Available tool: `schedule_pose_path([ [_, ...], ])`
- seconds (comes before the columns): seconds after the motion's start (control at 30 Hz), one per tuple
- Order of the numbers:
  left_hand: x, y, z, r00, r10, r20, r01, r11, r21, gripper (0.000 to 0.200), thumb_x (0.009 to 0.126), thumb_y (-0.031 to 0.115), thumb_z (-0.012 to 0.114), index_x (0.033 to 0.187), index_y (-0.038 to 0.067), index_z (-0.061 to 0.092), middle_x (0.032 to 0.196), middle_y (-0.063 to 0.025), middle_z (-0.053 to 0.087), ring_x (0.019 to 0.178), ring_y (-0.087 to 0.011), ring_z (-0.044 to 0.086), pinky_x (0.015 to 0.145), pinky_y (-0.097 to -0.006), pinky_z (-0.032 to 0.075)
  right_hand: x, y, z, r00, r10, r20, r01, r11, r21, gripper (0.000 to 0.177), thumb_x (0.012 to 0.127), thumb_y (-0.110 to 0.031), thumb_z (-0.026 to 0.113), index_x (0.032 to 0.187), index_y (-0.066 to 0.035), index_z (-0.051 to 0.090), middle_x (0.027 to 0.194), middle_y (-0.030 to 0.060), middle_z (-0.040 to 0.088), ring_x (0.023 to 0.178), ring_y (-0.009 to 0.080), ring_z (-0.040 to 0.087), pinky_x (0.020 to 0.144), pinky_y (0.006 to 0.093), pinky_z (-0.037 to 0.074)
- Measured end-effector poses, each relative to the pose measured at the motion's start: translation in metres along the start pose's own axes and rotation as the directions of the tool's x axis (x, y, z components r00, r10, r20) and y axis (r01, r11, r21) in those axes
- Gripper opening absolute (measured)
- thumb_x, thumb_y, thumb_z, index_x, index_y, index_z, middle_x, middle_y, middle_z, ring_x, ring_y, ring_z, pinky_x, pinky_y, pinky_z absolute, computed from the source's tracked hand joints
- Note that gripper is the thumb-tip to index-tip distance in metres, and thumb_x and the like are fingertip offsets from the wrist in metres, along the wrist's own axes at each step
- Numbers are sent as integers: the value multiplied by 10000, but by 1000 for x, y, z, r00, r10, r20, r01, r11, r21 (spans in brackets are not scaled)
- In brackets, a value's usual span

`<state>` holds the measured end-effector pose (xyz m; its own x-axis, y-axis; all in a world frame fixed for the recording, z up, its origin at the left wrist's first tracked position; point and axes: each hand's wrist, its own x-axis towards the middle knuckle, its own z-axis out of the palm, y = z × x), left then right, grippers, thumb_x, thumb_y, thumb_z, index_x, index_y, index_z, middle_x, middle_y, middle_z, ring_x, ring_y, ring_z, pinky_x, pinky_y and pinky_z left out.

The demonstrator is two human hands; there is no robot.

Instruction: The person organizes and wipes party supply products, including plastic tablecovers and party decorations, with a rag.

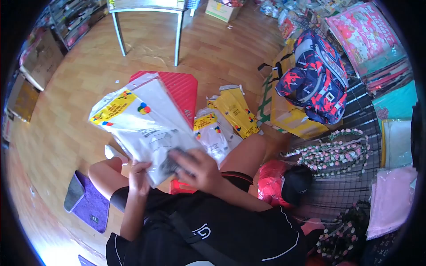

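Observation:
A flat white plastic package (155, 122) with a yellow printed band and coloured balloons lies tilted above my lap. My left hand (140, 177) pinches its lower left edge. Over its lower right part is my right hand (199, 170), blurred by motion, with a dark grey thing (171, 164) at its fingers that I cannot make out. Behind the package is a red ribbed sheet (182, 91). Beyond my knee, on the floor, are another white package (212, 135) and a yellow package (237, 111).
To the right stand a cardboard box (284, 106), a patterned backpack (317, 80) and a black wire rack (350, 177) with flower garlands (339, 153). A purple mat (91, 204) lies at the left. A metal-legged table (146, 8) stands ahead.

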<state>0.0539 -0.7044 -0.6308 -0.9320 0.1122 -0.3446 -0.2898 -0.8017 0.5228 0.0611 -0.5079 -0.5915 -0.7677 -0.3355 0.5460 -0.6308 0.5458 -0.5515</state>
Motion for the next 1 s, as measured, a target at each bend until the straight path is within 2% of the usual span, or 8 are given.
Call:
schedule_pose_path([
  [0.27,-15,16,-20,994,90,69,-86,995,-56,635,655,-54,375,1275,0,250,1226,-195,393,1132,-317,413,949,-442,361,17,81,0,960,195,-202,-236,949,-209,393,694,-100,621,1083,-108,566,838,96,538,739,260,552,626,332,450],
  [0.5,-16,39,-31,979,202,4,-199,966,-164,608,668,29,420,1252,-34,267,1157,-203,456,1015,-318,507,875,-441,425,75,61,23,960,-61,-272,25,991,-135,402,681,-123,632,1077,-122,560,867,109,504,774,275,519,667,380,424],
  [0.57,-32,53,-28,974,193,115,-168,965,-201,572,651,43,439,1203,-65,332,1090,-210,504,969,-312,536,867,-408,436,81,71,41,997,-68,45,81,907,-414,413,725,-226,624,1123,-163,537,982,116,536,841,289,535,738,355,417],
  [0.67,-57,62,-23,919,381,98,-364,919,-152,595,599,51,446,1173,-79,361,1058,-204,525,946,-309,545,846,-390,453,80,73,52,957,-287,-47,227,839,-495,325,786,-353,558,1001,-114,607,1007,126,561,855,260,545,758,343,403],
  [0.7,-64,64,-21,894,420,157,-393,903,-174,606,574,49,446,1162,-81,374,1046,-197,532,936,-309,548,835,-386,461,83,69,52,954,-294,-55,230,840,-491,325,786,-353,558,1001,-114,607,1007,126,561,855,260,545,758,343,403],
  [0.73,-68,65,-20,889,419,184,-400,907,-129,599,576,50,459,1156,-77,385,1048,-186,536,929,-297,550,836,-366,455,84,64,51,1000,10,-4,-10,1000,4,372,810,-414,503,911,-78,626,958,122,587,844,229,558,752,323,405],
  [0.8,-69,68,-18,882,409,233,-408,911,-55,590,579,50,474,1150,-74,398,1051,-173,539,921,-283,553,836,-345,449,81,55,53,874,308,376,-479,672,565,665,840,-571,334,677,-1,636,742,92,630,760,147,596,679,262,427],
  [1.0,-24,69,16,909,217,356,-258,963,73,581,582,50,484,1145,-72,409,1052,-166,540,921,-272,551,836,-334,444,82,44,26,649,-58,759,-761,-24,649,891,729,-731,206,1235,-17,373,1006,124,567,802,149,581,573,244,456],
])
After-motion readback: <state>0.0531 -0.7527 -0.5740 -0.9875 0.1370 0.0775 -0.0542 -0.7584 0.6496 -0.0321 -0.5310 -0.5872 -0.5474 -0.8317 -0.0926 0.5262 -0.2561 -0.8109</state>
